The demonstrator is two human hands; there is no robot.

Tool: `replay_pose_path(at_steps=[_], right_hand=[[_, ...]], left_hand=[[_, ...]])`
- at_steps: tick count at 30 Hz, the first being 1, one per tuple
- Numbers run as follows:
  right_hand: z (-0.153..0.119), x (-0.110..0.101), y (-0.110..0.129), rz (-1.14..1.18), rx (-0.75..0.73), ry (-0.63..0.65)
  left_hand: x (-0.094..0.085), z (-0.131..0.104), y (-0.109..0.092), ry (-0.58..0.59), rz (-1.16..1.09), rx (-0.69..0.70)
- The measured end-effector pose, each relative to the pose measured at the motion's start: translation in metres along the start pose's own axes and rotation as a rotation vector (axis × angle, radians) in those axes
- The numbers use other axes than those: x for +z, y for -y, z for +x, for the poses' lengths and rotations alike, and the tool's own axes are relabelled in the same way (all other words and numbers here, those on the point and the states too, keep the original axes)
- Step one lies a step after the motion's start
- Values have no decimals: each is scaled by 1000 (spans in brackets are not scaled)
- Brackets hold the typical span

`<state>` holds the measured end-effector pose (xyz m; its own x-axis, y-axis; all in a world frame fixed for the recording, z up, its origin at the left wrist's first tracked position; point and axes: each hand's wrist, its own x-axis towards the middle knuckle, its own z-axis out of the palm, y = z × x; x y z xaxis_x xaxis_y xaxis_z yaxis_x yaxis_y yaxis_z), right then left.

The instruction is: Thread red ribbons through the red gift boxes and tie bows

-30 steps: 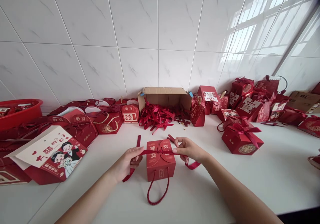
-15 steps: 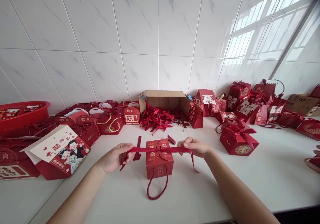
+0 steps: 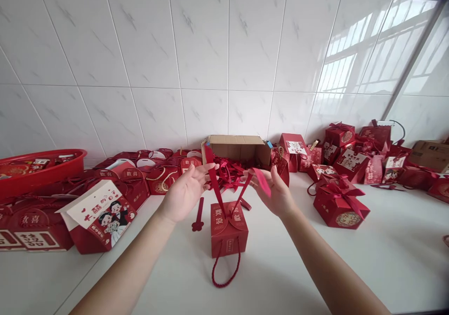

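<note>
A small red box (image 3: 229, 235) with gold characters stands on the white table, its twisted cord handle lying toward me. Red ribbon (image 3: 216, 188) rises from the top of the box in a V, one end to each hand. My left hand (image 3: 185, 188), above and left of the box, has the left end between thumb and fingers. My right hand (image 3: 271, 191), above and right, has the other end, which folds over the fingers. Left of the box lies a dark red flower-tipped strip (image 3: 198, 216).
An open cardboard box (image 3: 242, 140) with loose red ribbons stands by the tiled wall. Red gift boxes crowd the left and back right; a ribbon-tied box (image 3: 340, 207) sits nearer on the right. A red basin (image 3: 75, 167) is at far left.
Both hands have risen and moved closer together. The ribbon, earlier stretched flat across the box top, now runs upward in a V. The camera view has tilted up slightly.
</note>
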<state>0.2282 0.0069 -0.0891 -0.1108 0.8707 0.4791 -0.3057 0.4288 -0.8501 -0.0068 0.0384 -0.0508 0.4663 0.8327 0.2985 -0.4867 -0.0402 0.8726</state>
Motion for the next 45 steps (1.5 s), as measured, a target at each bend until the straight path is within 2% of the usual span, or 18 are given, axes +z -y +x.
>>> replay_pose_path(at_steps=[4, 10, 15, 18, 20, 22, 24, 26, 27, 29, 32, 35, 40, 45], right_hand=[[14, 10, 17, -111, -129, 5], [24, 19, 35, -259, -219, 26], [19, 10, 42, -291, -178, 39], [6, -6, 47, -430, -43, 19], [-3, -13, 49, -673, 15, -78], [-9, -14, 46, -935, -20, -153], [-12, -8, 37, -1093, -71, -56], [-11, 3, 24, -1146, -51, 194], [-9, 9, 17, -1161, -18, 323], [-4, 21, 3, -1180, 69, 501], [3, 29, -10, -1133, 204, 649], [6, 29, -15, -1074, 216, 671], [2, 26, -19, -1117, 224, 622], [-1, 28, -20, -1147, 188, 624]], left_hand=[[16, 6, -9, 31, 76, 104], [24, 1, -9, 60, 233, 214], [23, -4, -12, 60, 246, 157], [19, -11, -16, -22, 587, 90], [14, -17, -14, -49, 892, 49], [9, -22, -8, -25, 1082, -31], [5, -25, 1, 4, 1155, -114], [3, -23, 8, 21, 1208, -194], [3, -21, 10, 41, 1235, -248], [4, -16, 11, 101, 1268, -372], [7, -8, 11, 188, 1239, -483], [7, -2, 18, 192, 1163, -469], [-3, 5, 35, 108, 1143, -414], [-11, 1, 35, 57, 1158, -417]])
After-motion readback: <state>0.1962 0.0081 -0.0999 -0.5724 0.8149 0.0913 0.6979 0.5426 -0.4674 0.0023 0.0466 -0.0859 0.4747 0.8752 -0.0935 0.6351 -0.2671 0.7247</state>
